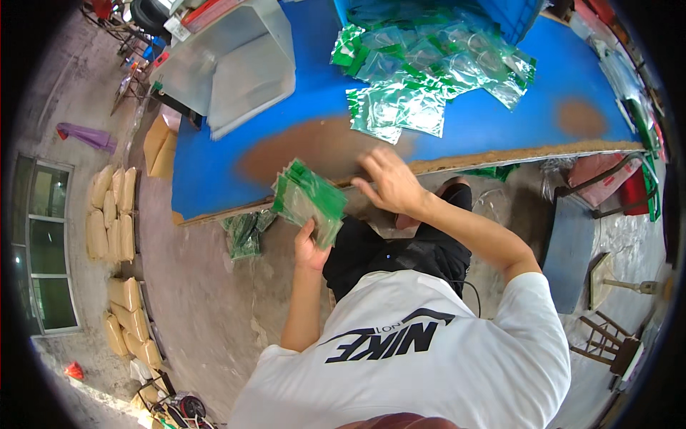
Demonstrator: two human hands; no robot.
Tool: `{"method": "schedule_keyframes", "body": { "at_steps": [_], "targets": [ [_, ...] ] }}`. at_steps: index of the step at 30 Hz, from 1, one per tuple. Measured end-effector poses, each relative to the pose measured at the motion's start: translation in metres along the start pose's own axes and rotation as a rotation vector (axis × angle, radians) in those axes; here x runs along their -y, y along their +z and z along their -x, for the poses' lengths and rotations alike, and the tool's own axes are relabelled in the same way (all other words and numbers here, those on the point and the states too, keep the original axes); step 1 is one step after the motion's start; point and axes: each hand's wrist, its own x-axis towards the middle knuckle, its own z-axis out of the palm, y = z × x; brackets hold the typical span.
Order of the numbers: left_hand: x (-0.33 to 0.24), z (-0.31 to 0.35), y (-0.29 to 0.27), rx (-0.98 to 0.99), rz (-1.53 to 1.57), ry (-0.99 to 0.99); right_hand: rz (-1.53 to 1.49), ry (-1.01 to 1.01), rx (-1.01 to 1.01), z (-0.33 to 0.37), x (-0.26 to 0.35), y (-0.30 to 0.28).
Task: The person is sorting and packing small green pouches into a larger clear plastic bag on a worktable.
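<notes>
"What's in the left hand (311,250)?"

"A stack (311,196) of clear, green-edged packets, slightly fanned. The hand is closed on its lower end, thumb on top."

"Where is that, exactly?"

"At the near edge of the surface (200,175), in front of the person. I can't tell whether it touches the edge."

"And the right hand (389,180)?"

"Partly open, fingers loosely spread and a little blurred, just beside the stack. I see nothing in it, and I can't tell if it touches the surface."

"Anything else there?"

"A loose pile (421,79) of similar packets beyond the right hand, by a blue bin (527,18). A pale bin (275,36) stands farther left."
</notes>
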Motion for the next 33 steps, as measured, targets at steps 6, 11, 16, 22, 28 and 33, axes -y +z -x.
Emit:
{"method": "schedule_keyframes", "body": {
  "at_steps": [6,11,16,22,28,33],
  "targets": [
    [0.009,0.004,0.007,0.012,-0.010,0.033,0.514,0.010,-0.182,-0.004,-0.010,0.022],
    [0.011,0.005,0.000,-0.007,0.020,0.023,0.094,0.116,0.040,-0.005,-0.002,-0.010],
    [0.010,0.005,0.002,0.029,0.031,-0.004,0.574,0.056,-0.220,-0.029,-0.013,0.000],
    [0.008,0.002,0.015,-0.124,-0.192,0.029,0.126,-0.382,0.182,-0.013,-0.008,0.014],
    [0.011,0.004,0.013,-0.120,-0.108,0.029,0.466,-0.120,-0.116,0.001,0.001,-0.002],
    [0.024,-0.002,0.018,-0.108,-0.191,0.014,0.028,-0.338,0.058,0.000,0.004,-0.005]
  ]
}}
